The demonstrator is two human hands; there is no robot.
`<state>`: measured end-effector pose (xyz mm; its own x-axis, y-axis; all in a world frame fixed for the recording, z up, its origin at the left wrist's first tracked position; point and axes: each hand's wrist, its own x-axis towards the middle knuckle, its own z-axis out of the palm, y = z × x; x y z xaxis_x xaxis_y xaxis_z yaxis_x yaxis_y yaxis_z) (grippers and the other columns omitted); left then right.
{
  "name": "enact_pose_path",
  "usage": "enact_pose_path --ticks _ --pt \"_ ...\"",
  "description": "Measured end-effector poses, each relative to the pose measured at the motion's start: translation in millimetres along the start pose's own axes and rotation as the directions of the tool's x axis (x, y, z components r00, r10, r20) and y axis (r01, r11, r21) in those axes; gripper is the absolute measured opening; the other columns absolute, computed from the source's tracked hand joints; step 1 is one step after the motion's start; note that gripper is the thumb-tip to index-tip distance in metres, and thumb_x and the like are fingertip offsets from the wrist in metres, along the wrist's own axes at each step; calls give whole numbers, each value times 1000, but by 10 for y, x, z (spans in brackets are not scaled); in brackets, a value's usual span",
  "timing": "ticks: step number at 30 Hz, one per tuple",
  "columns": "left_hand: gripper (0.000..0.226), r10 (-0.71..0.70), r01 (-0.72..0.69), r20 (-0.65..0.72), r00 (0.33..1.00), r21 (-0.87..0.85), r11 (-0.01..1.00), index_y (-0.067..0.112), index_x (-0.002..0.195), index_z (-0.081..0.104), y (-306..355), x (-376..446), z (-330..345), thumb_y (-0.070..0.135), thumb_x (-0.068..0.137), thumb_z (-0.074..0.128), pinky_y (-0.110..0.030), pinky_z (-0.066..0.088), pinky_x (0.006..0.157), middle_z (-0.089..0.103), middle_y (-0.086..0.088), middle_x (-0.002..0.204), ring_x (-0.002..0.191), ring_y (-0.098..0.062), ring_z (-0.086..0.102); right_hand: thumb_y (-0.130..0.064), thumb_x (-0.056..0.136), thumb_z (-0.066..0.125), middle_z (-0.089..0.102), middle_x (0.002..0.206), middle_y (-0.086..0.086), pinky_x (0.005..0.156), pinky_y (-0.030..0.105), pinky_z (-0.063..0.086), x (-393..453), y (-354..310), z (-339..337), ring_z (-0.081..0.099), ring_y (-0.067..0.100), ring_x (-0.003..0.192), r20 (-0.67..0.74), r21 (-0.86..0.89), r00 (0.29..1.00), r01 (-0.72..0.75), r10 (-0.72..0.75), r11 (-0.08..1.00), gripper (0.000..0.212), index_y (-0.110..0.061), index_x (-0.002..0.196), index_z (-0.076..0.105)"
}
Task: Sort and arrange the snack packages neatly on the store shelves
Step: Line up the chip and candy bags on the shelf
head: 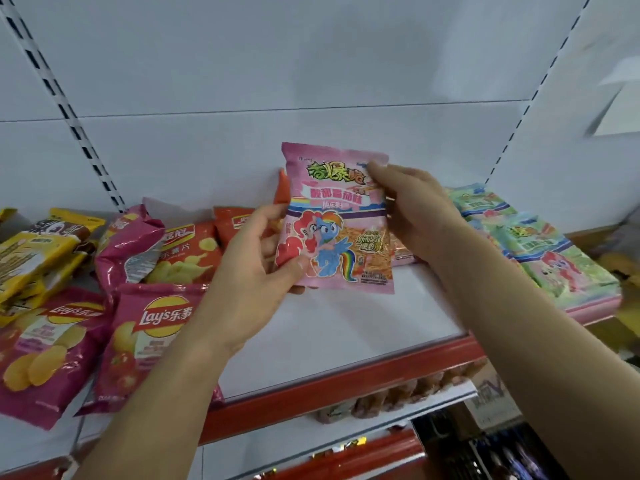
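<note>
A pink snack packet [337,216] with cartoon ponies on it is held upright above the middle of the white shelf [346,327]. My left hand [252,268] grips its lower left corner, thumb on the front. My right hand [412,209] pinches its upper right edge. Magenta Lay's bags [152,327] lie flat at the left. Red-orange chip bags [194,251] lie behind them. Green pony packets [540,251] are stacked at the right.
Yellow snack bags [38,258] sit at the far left. The shelf has a red front rail [346,386], with more packets on the lower shelf [398,396] beneath. Slotted uprights [69,109] frame the white back panel.
</note>
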<state>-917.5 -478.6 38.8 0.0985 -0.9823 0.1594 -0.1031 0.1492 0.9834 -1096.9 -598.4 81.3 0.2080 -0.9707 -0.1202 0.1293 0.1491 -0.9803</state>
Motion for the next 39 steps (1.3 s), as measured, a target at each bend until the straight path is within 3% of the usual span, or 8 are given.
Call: enact_pose_path --ticks 5,10,14,18,24,30,34,39 --pt "15 -67 70 -86 994 39 997 32 112 63 18 23 59 26 99 59 -31 62 65 77 12 98 89 -10 76 -14 100 60 72 78 1 57 30 57 40 -48 -73 71 17 72 39 -137 993 114 -110 984 11 -14 92 67" --pt "8 -24 46 -130 991 173 984 28 96 69 -15 51 87 26 98 62 -24 58 54 78 11 84 72 -13 76 -24 99 64 75 79 4 63 29 59 101 -155 -179 74 17 77 9 -296 978 200 -206 934 22 -8 86 67" --pt "7 -26 53 -151 988 180 982 22 93 70 -22 79 181 25 97 65 -26 57 52 78 5 77 61 -17 74 -27 95 70 76 90 17 79 49 62 206 -214 -294 75 27 85 -25 -368 962 243 -271 897 41 13 97 62" --pt "11 -42 76 -155 987 217 973 19 96 71 -49 88 323 27 98 63 -25 55 53 77 5 78 62 -16 73 -24 95 70 75 89 17 64 35 52 301 -219 -422 69 19 73 -33 -472 941 281 -336 835 28 0 81 67" --pt "31 -44 102 -144 989 428 898 19 78 68 -270 79 507 45 94 63 -53 56 68 74 4 77 74 -23 68 -25 93 72 76 79 -2 57 24 51 482 -179 -702 70 11 70 117 -743 941 296 -318 600 8 -19 89 76" --pt "17 -181 221 -127 975 533 817 27 81 65 -363 -29 685 37 87 76 -43 58 73 75 12 76 73 -7 71 -33 89 76 75 79 -8 59 15 49 557 -9 -909 68 7 75 241 -860 946 312 -217 405 9 -24 89 79" --pt "21 -199 246 -146 969 637 730 25 77 65 -326 -59 765 40 86 77 -42 58 69 74 13 72 71 -6 70 -29 91 74 76 86 -4 54 10 43 557 62 -942 66 4 72 268 -876 944 323 -194 358 12 -20 97 80" --pt "22 -185 240 -155 970 712 659 27 76 67 -276 -136 858 44 85 77 -26 47 56 68 15 65 64 1 63 -23 92 73 74 93 -1 49 7 38 535 123 -959 59 1 69 304 -878 936 348 -179 328 15 -16 103 79"
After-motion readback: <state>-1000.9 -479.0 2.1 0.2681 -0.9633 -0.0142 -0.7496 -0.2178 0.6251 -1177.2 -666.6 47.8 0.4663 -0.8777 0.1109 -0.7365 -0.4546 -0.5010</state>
